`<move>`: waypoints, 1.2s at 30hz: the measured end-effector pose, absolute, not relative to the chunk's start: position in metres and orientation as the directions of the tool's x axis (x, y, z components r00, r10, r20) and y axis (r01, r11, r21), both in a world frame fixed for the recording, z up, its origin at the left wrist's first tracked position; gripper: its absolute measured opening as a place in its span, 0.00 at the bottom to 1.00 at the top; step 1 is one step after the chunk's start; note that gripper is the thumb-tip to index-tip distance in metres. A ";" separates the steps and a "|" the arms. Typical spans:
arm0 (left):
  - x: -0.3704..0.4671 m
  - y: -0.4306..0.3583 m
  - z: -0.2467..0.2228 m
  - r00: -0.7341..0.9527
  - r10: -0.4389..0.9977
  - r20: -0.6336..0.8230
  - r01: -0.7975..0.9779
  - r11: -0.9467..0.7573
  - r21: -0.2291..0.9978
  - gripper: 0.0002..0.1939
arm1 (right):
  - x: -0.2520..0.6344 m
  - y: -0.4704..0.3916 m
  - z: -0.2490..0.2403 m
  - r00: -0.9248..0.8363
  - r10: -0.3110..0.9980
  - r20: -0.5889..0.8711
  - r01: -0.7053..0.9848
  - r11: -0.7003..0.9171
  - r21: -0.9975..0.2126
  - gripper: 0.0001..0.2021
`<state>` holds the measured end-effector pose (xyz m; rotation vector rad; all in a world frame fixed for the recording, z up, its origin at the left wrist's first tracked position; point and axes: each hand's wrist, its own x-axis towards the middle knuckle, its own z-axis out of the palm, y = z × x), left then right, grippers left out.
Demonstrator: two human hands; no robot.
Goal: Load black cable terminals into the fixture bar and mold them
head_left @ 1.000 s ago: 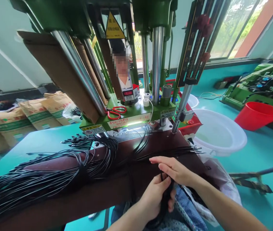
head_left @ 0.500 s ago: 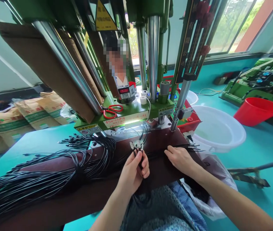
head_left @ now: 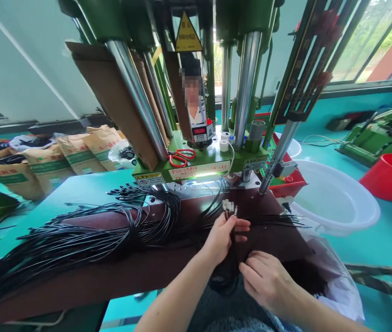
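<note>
My left hand (head_left: 221, 237) pinches several black cables just below their pale connectors (head_left: 229, 207), its other fingers stretched to the right. The cables hang down in a dark loop (head_left: 225, 276) over my lap. Below and to the right, my right hand (head_left: 263, 279) has its fingers curled together beside the loop; whatever is between them is hidden. On the brown board (head_left: 88, 281), a large bundle of black cables (head_left: 88, 240) spreads to the left. More cables (head_left: 275, 220) lie flat to the right of my left hand.
The green press (head_left: 202, 163) stands behind the board, with red-handled scissors (head_left: 182, 157) on its base. A white tub (head_left: 334, 198), a red bucket (head_left: 391, 177) and a white bag (head_left: 346, 288) are at the right. Paper sacks (head_left: 74, 154) stand at the left; a person (head_left: 196, 108) is beyond the press.
The view has shifted. My right hand has moved from the cables at the right down beside the hanging loop. More connectors show in my left hand, whose other fingers have straightened.
</note>
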<state>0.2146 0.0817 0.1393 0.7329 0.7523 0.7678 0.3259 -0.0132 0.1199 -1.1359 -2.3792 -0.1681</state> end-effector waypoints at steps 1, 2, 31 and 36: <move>0.220 0.081 0.138 0.564 0.758 -0.327 -0.293 0.554 0.779 0.11 | 0.325 -0.015 0.116 -0.513 0.708 0.485 0.757 0.640 -0.133 0.09; 0.224 0.080 0.137 0.645 0.690 -0.329 -0.240 0.592 0.770 0.12 | 0.326 -0.017 0.114 -0.498 0.718 0.486 0.752 0.637 -0.169 0.09; 0.228 0.033 0.120 0.681 0.617 -0.393 -0.244 0.698 0.673 0.23 | 0.354 0.029 0.146 -0.269 0.954 0.131 0.398 0.234 -0.887 0.18; 0.223 0.045 0.112 0.504 0.777 -0.378 -0.371 0.590 0.717 0.25 | 0.367 0.082 0.131 -0.279 0.952 0.124 0.623 0.278 -0.731 0.19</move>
